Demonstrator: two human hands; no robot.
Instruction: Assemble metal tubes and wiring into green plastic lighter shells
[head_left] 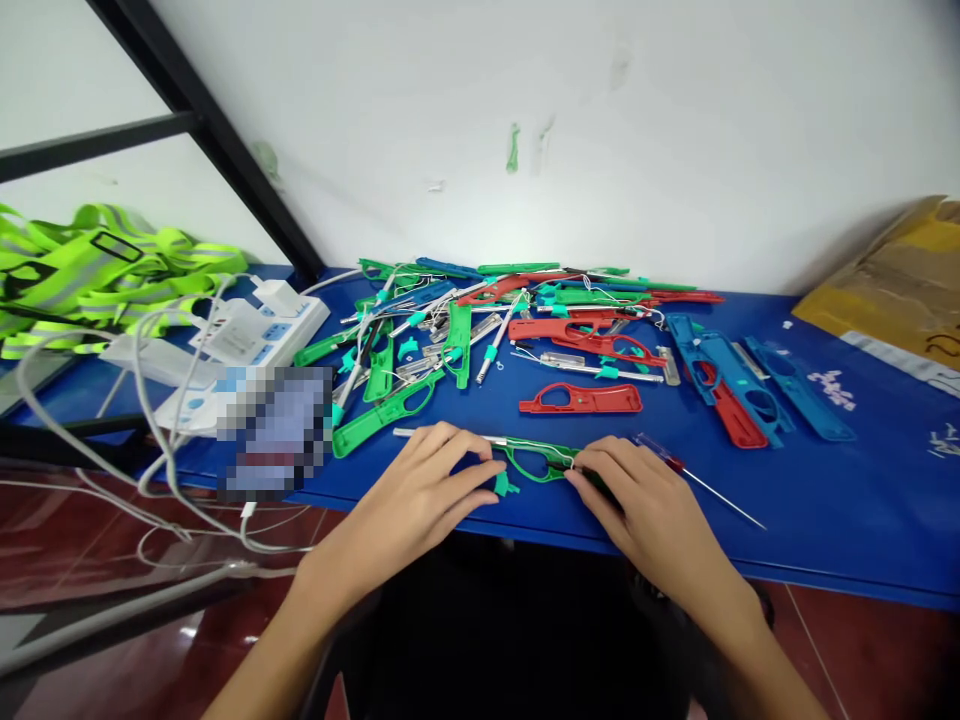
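Both the left hand (442, 480) and the right hand (634, 480) are apart, backs up, near the front edge of the blue worktop (847, 520). Left thumb and forefinger, almost closed, pinch a small teal piece (504, 484). Right fingers bend over one end of a green shell (536, 446), which lies between the hands; how firmly, I cannot tell. Beside the right hand lies a screwdriver (712, 487). The phone (281, 430) screen is blurred; marks on the white power strip (292, 332) are too small to read.
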